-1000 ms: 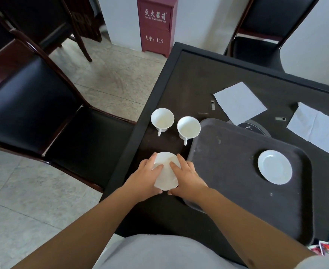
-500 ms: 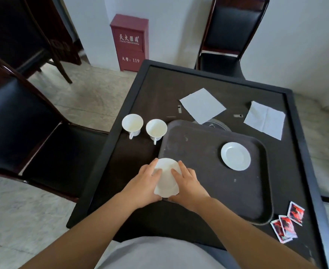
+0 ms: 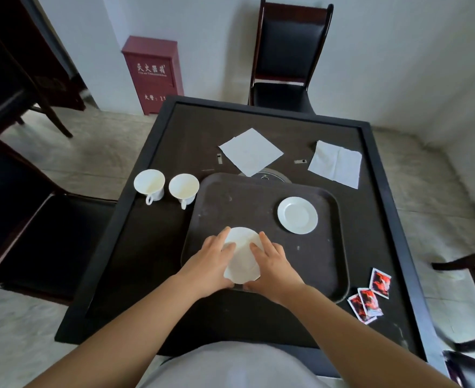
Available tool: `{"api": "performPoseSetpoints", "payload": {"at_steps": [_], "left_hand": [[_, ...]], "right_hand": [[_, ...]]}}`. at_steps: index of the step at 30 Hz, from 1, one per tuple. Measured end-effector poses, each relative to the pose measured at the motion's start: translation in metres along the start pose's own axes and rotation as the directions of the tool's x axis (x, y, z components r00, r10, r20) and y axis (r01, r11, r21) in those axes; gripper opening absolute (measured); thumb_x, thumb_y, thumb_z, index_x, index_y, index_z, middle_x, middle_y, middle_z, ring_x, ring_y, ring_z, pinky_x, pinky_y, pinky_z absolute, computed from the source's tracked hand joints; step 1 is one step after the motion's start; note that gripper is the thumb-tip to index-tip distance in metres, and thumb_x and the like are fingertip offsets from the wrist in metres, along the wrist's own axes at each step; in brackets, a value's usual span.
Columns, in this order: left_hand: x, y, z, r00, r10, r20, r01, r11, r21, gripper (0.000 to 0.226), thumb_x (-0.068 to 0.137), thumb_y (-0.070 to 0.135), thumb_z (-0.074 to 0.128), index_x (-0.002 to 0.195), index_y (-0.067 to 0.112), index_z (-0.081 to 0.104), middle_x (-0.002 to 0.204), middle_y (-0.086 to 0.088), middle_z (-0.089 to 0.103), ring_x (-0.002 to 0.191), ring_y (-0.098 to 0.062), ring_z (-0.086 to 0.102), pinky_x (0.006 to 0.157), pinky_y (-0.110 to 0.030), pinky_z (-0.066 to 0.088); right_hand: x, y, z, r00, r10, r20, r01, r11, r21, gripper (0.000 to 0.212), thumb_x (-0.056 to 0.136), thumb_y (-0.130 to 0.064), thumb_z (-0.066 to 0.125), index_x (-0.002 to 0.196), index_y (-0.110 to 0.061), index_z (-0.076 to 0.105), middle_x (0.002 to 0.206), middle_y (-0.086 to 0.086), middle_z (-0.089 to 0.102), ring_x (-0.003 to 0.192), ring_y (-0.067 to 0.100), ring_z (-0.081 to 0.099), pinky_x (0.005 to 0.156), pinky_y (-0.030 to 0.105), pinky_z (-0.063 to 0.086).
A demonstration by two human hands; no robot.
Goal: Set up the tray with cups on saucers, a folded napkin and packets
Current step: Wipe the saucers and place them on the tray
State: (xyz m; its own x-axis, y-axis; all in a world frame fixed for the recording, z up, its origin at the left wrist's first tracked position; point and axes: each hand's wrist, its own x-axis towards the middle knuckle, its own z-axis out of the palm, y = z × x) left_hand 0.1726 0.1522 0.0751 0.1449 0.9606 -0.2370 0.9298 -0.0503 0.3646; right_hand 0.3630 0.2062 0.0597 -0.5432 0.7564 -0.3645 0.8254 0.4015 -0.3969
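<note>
Two white cups [image 3: 165, 186] stand upright on the tabletop [image 3: 152, 247] left of the tray [image 3: 258, 197], handles toward the person. The left hand [image 3: 208, 261] and right hand [image 3: 270, 264] clamp a second saucer [image 3: 242, 256] by opposite rims over the tray's near-left corner. It looks rigid, smooth and chip-prone; being round, it has no long axis.

Dark table [image 3: 152, 247] with tray [image 3: 258, 197], two cups [image 3: 149, 182], napkins [image 3: 251, 151], packets [image 3: 369, 299].
</note>
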Motion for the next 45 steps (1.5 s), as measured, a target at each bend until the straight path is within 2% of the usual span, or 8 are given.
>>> {"api": "performPoseSetpoints", "payload": {"at_steps": [8, 20, 26, 37, 42, 45], "left_hand": [[0.028, 0.009, -0.012, 0.999, -0.016, 0.037, 0.015, 0.999, 0.031, 0.077, 0.08, 0.042, 0.074, 0.14, 0.022, 0.03, 0.157, 0.005, -0.007, 0.141, -0.026, 0.012, 0.094, -0.04, 0.048], [0.11, -0.023, -0.016, 0.994, -0.056, 0.089, 0.052, 0.998, 0.046, 0.082, 0.078, 0.046, 0.075, 0.143, 0.025, 0.03, 0.159, 0.005, -0.003, 0.142, -0.026, 0.017, 0.098, -0.04, 0.045], [0.149, -0.052, -0.013, 0.986, -0.069, 0.149, 0.066, 0.997, 0.026, 0.084, 0.077, 0.045, 0.075, 0.144, 0.026, 0.029, 0.16, 0.004, -0.003, 0.142, -0.027, 0.016, 0.101, -0.041, 0.043], [0.193, -0.091, -0.001, 0.96, -0.089, 0.266, 0.101, 0.994, -0.031, 0.082, 0.074, 0.047, 0.077, 0.14, 0.02, 0.037, 0.158, 0.007, -0.008, 0.14, -0.027, 0.011, 0.103, -0.044, 0.04], [0.196, -0.094, 0.004, 0.97, -0.077, 0.232, 0.087, 0.996, -0.031, 0.083, 0.075, 0.045, 0.077, 0.142, 0.021, 0.034, 0.159, 0.008, -0.01, 0.141, -0.026, 0.008, 0.101, -0.044, 0.042], [0.19, -0.093, 0.011, 0.978, -0.048, 0.201, 0.055, 0.998, -0.033, 0.086, 0.077, 0.045, 0.076, 0.144, 0.017, 0.029, 0.16, 0.001, -0.015, 0.143, -0.028, 0.001, 0.106, -0.044, 0.037]], "right_hand": [[0.02, 0.019, -0.018, 0.999, -0.046, -0.026, 0.046, 0.999, -0.007, 0.099, 0.075, -0.05, 0.075, 0.152, -0.022, 0.019, 0.161, -0.005, -0.005, 0.142, 0.023, 0.003, 0.11, 0.043, 0.032], [0.101, 0.045, -0.033, 0.999, -0.028, 0.027, 0.028, 0.999, -0.022, 0.1, 0.075, -0.052, 0.075, 0.152, -0.023, 0.019, 0.162, 0.0, -0.004, 0.144, 0.027, 0.005, 0.114, 0.046, 0.026], [0.146, 0.052, -0.03, 0.998, -0.007, 0.07, 0.007, 1.0, 0.005, 0.098, 0.074, -0.054, 0.074, 0.151, -0.023, 0.02, 0.162, -0.001, -0.004, 0.141, 0.025, 0.005, 0.111, 0.045, 0.031], [0.195, 0.056, -0.022, 0.992, 0.032, 0.122, -0.04, 0.997, 0.07, 0.096, 0.072, -0.052, 0.076, 0.149, -0.02, 0.028, 0.162, 0.002, -0.002, 0.142, 0.024, 0.004, 0.113, 0.042, 0.029], [0.197, 0.056, -0.02, 0.995, 0.029, 0.101, -0.035, 0.997, 0.064, 0.097, 0.074, -0.049, 0.077, 0.15, -0.018, 0.026, 0.162, 0.005, -0.003, 0.142, 0.026, 0.005, 0.112, 0.04, 0.027], [0.194, 0.056, -0.015, 0.997, 0.015, 0.079, -0.02, 0.998, 0.057, 0.097, 0.076, -0.048, 0.076, 0.151, -0.016, 0.023, 0.162, 0.005, -0.007, 0.143, 0.025, 0.002, 0.113, 0.042, 0.027]]}}
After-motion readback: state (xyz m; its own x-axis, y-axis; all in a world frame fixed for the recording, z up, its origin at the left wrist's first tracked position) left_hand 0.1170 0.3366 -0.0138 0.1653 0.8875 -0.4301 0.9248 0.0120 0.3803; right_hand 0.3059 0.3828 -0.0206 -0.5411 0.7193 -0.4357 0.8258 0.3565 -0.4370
